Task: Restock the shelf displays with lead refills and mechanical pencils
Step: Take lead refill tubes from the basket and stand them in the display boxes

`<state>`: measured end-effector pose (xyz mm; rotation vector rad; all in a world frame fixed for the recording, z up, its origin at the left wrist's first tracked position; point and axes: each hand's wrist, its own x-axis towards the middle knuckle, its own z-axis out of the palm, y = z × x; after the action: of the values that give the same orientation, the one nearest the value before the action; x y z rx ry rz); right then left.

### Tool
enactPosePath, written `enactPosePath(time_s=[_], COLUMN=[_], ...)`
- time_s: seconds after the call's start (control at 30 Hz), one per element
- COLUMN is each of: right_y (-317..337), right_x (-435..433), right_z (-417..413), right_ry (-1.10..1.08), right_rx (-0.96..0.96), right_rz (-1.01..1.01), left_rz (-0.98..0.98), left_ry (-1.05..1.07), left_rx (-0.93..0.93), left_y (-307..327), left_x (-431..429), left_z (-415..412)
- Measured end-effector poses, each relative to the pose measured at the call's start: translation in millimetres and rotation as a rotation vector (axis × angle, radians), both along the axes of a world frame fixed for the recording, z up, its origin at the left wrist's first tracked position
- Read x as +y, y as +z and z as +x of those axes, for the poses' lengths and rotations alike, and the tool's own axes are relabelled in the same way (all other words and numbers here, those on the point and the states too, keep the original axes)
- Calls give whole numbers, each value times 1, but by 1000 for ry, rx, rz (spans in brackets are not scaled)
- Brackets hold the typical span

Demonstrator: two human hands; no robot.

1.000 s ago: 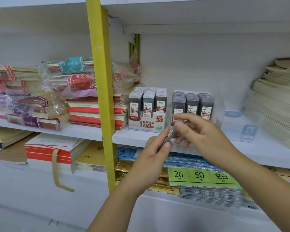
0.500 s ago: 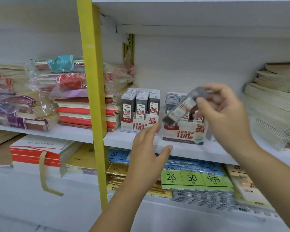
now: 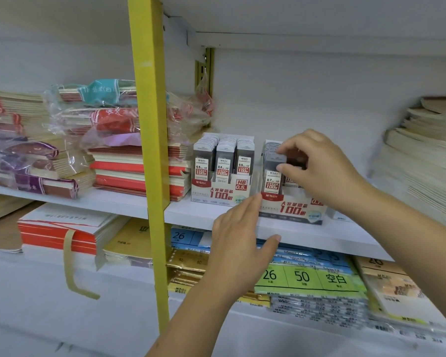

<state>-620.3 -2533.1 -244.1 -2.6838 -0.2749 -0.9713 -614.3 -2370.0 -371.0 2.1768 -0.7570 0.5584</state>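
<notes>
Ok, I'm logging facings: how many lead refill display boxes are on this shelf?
2. The HB 0.5 display box stands right of the yellow post; the 0.7 display box stands to its right, where the right hand pinches a lead refill case. The hand may hide more.

Bare forearms, left hand (image 3: 238, 235), right hand (image 3: 319, 166), nails seemingly short

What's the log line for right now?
right hand: pinches lead refill case top, case upright in 0.7 display box | left hand: fingertips at that box's front corner
</notes>
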Motion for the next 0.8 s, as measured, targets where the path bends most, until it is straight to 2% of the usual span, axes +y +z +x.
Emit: enactPosePath(time_s=[0.13,0.23,0.33,0.43,0.53,0.67,0.8], right_y=[-6,-12,-33,-82,-155,-277,-396], right_x=[2,1,1,-1,-10,-31,-39], right_z=[0,-8,-40,-80,-104,-126,-149], right_ry=[-72,-41,113,244,161,-68,-267], right_rx=[-11,-59,-240,-217,10,558,894], right_rz=[-75,-35,179,424,565,617,665], left_rz=[13,-86,-288,-261,7,435,509], left_ry=[-24,-86,-23,-23,-154,-221,-206], left_rx=[19,76,35,-28,189,591,870], left_y=[3,4,-1,-23,-74,-174,-266], left_x=[2,4,14,24,33,40,46], left_z=[0,-6,-21,-41,-56,-72,-90])
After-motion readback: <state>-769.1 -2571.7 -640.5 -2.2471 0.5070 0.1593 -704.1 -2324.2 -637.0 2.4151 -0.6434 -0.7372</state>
